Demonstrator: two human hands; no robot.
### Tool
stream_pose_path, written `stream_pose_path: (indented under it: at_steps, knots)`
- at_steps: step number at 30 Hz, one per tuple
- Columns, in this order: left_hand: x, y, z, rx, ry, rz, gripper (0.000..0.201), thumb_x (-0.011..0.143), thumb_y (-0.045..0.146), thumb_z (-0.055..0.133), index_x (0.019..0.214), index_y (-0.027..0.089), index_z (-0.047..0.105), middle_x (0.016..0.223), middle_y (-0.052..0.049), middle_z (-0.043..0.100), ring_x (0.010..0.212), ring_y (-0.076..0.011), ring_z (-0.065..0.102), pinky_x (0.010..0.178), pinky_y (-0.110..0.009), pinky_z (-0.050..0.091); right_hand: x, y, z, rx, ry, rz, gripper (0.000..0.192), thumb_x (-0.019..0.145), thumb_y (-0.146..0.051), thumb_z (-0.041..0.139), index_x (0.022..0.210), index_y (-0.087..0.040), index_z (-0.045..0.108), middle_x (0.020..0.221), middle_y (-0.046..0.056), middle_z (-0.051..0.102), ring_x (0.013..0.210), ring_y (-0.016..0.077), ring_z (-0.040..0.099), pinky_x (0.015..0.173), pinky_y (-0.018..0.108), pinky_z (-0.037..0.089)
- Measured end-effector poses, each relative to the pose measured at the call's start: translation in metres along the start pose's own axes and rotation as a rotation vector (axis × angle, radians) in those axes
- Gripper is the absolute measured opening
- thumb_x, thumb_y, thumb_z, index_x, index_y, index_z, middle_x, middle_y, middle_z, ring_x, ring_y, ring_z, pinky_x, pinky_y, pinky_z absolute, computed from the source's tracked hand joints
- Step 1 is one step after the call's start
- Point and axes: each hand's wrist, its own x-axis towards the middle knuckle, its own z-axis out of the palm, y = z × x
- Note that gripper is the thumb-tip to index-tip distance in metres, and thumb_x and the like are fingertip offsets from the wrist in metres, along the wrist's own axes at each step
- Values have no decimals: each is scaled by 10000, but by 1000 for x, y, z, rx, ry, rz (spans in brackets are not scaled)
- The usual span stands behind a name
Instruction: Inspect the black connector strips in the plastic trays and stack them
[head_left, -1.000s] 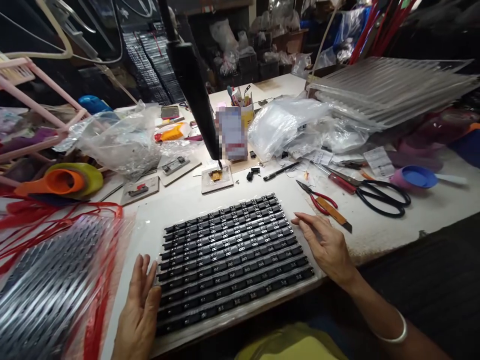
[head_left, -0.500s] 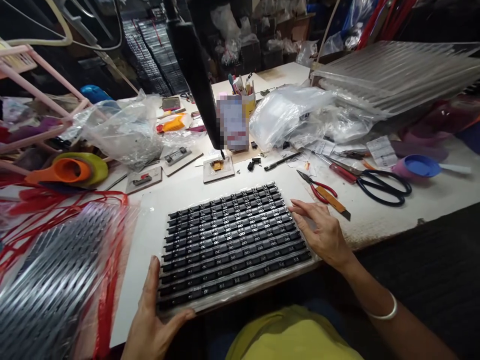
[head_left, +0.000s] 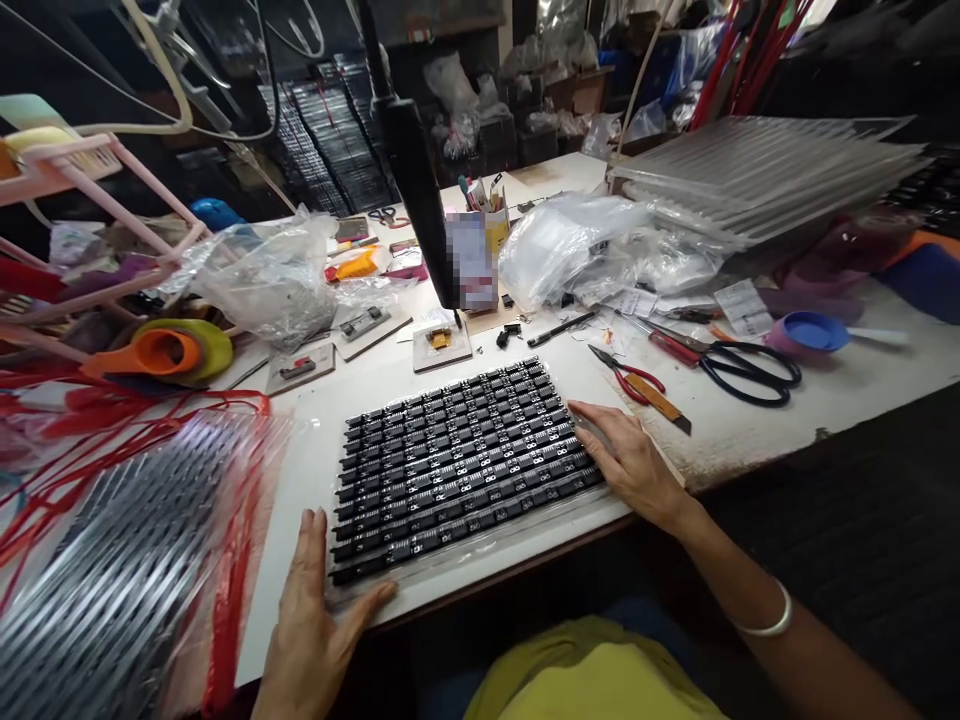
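A clear plastic tray (head_left: 466, 543) lies on the white bench in front of me, filled with rows of small black electronic parts (head_left: 457, 460) with shiny metal contacts. My left hand (head_left: 311, 610) holds its near left corner, fingers stretched along the left side and thumb along the front edge. On the right side, my right hand (head_left: 626, 460) grips the tray's edge with its fingers bent, the fingertips partly hidden. Beyond the tray, the tip of a black electric screwdriver (head_left: 420, 200) hangs over a small block fixture (head_left: 442, 345).
Pliers (head_left: 626, 375), a box cutter (head_left: 656, 395) and large scissors (head_left: 750, 372) lie to the right. Stacked clear trays (head_left: 765, 180) stand behind plastic bags (head_left: 577, 240). At left are a bagged tray stack (head_left: 135, 540), red straps (head_left: 232, 560) and an orange tape dispenser (head_left: 150, 352).
Both hands have moved the tray slightly away from me, farther onto the bench. More bench surface shows along its front. The camera view has also shifted a little.
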Motion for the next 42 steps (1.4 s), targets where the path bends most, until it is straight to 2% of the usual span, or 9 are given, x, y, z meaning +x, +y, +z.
stream_pose_path:
  at_steps: [6, 10, 14, 21, 26, 28, 33, 38, 42]
  knots:
    - [-8, -16, 10, 241, 27, 151, 783, 878, 485, 455, 1510, 238, 64, 1567, -134, 194, 1438, -329, 151, 1124, -584, 178, -3, 12, -10, 22, 140, 69, 302, 934, -329, 460, 1148, -174, 605, 1115, 92, 676, 1046, 213, 614, 901, 376, 473]
    - [-9, -4, 15, 355, 50, 165, 659, 938, 414, 341, 1508, 223, 72, 1539, -138, 276, 1437, -305, 176, 1109, -578, 195, -4, 53, -37, -315, 299, 197, 346, 903, -434, 469, 976, -154, 660, 956, 124, 672, 933, 262, 606, 835, 422, 460]
    - [-9, -1, 15, 361, 59, 166, 658, 936, 421, 342, 1507, 237, 72, 1533, -144, 289, 1425, -332, 208, 1077, -609, 232, -12, 85, -58, -502, 183, 330, 430, 846, -558, 464, 824, -164, 635, 844, 124, 626, 816, 265, 580, 726, 399, 438]
    - [-6, 21, 14, 297, 170, 139, 777, 873, 450, 515, 1505, 262, 103, 1560, -177, 181, 1422, -411, 140, 1034, -703, 211, -12, 84, -75, -321, 13, 373, 260, 761, -436, 548, 642, -210, 500, 644, 18, 541, 576, 156, 462, 565, 307, 334]
    - [0, 83, 31, 141, 256, 406, 705, 841, 297, 614, 1461, 226, 286, 1517, -178, 305, 1432, -353, 172, 1105, -614, 202, 3, 61, -80, 265, 375, 426, 252, 696, -416, 684, 753, -210, 549, 658, -19, 525, 573, 128, 453, 548, 281, 355]
    - [4, 112, 44, 85, 251, 524, 612, 841, 231, 614, 1404, 173, 381, 1467, -193, 386, 1424, -344, 210, 1113, -588, 221, 17, 43, -77, 552, 408, 393, 282, 699, -423, 693, 814, -221, 534, 723, -19, 535, 599, 120, 472, 554, 273, 384]
    - [14, 159, 77, 35, 283, 592, 422, 864, 253, 586, 1255, 105, 528, 1348, -186, 527, 1396, -340, 288, 1112, -567, 245, 71, -2, -56, 964, 170, 313, 270, 721, -320, 714, 918, -218, 560, 749, -24, 528, 629, 96, 490, 543, 234, 389]
    - [17, 169, 90, 166, 271, 492, 515, 889, 406, 525, 1313, 115, 502, 1396, -126, 506, 1386, -345, 301, 1137, -547, 167, 110, -24, -26, 926, -375, 132, 206, 820, -354, 636, 841, -158, 574, 674, -28, 481, 580, 71, 418, 507, 220, 340]
    - [18, 170, 89, 287, 177, 472, 597, 897, 508, 452, 1350, 120, 472, 1431, -76, 474, 1373, -332, 326, 1162, -522, 41, 107, -24, -7, 1023, -421, 178, 367, 826, -309, 640, 1138, -176, 500, 794, -6, 566, 632, 75, 469, 523, 212, 371]
